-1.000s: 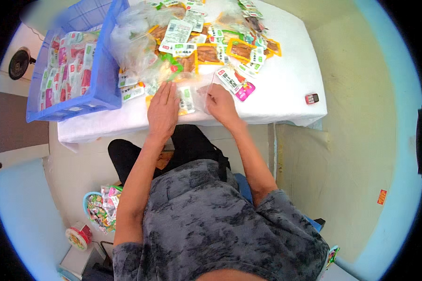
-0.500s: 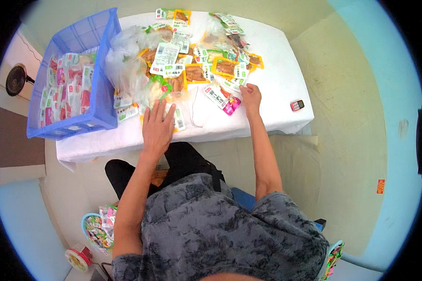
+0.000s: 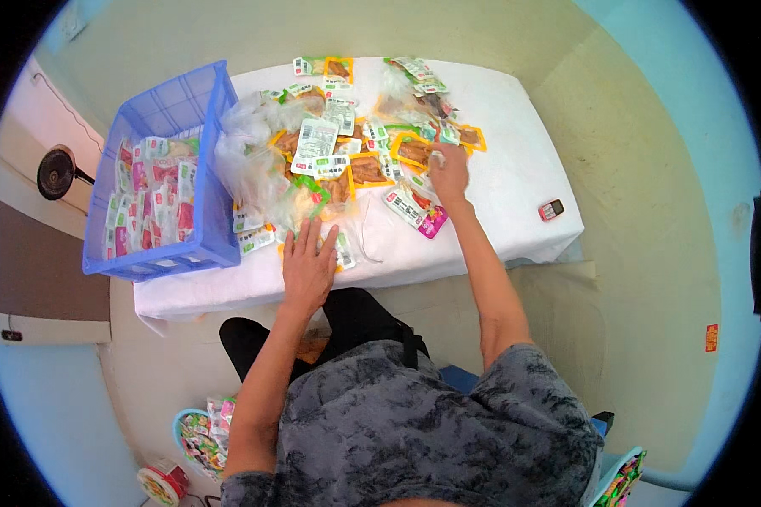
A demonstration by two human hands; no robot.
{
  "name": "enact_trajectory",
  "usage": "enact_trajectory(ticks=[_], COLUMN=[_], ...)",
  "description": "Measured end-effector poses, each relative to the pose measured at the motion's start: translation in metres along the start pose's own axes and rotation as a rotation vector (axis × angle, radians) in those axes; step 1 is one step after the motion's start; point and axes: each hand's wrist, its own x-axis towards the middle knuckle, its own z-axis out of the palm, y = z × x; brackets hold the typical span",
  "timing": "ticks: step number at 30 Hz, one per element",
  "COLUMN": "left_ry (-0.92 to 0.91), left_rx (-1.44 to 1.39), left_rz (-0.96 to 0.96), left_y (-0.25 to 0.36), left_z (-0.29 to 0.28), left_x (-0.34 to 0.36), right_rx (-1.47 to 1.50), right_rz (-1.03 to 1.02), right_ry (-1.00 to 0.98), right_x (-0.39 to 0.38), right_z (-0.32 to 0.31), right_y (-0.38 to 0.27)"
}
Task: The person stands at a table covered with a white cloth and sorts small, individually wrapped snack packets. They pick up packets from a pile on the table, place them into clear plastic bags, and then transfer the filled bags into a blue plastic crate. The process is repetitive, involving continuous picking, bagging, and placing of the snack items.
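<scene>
My left hand (image 3: 309,269) lies with its fingers stretched out, fingertips on packets at the near edge of the pile. Just beyond those fingertips is a clear-fronted green-edged packet (image 3: 304,201). My right hand (image 3: 450,176) is over the pile's right side, fingers bent and drawn together beside an orange-edged pouch (image 3: 412,150) with brown food inside. Whatever its fingertips hold, if anything, is hidden. A white and pink packet (image 3: 416,211) lies nearer me, left of my right wrist. Flat white packets (image 3: 316,142) and another orange-edged pouch (image 3: 367,170) are heaped between the hands.
At the left, a blue plastic crate (image 3: 220,211) holds many small packets. Crumpled clear plastic bags (image 3: 249,160) lie against it. A small red and black device (image 3: 551,209) sits on the white tablecloth (image 3: 516,160) at the right. A packet-filled basket (image 3: 180,431) stands low at the left.
My right hand has moved away from the white and pink packet, farther into the pile. My left hand stays on the near packets. The whole view has shifted slightly.
</scene>
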Motion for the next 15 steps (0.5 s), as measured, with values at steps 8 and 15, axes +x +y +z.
enact_trajectory(ticks=[8,15], left_ry=[0.019,-0.013], left_rx=[-0.035,0.007], left_rz=[0.004,-0.023], left_y=[0.001,-0.002], left_z=[-0.001,-0.002], left_x=[0.002,0.000], right_rx=[-0.162,-0.317], right_rz=[-0.475,-0.100], right_ry=[-0.309,-0.646], right_x=[0.030,0.063], right_z=[0.031,0.021], right_y=[-0.024,-0.016])
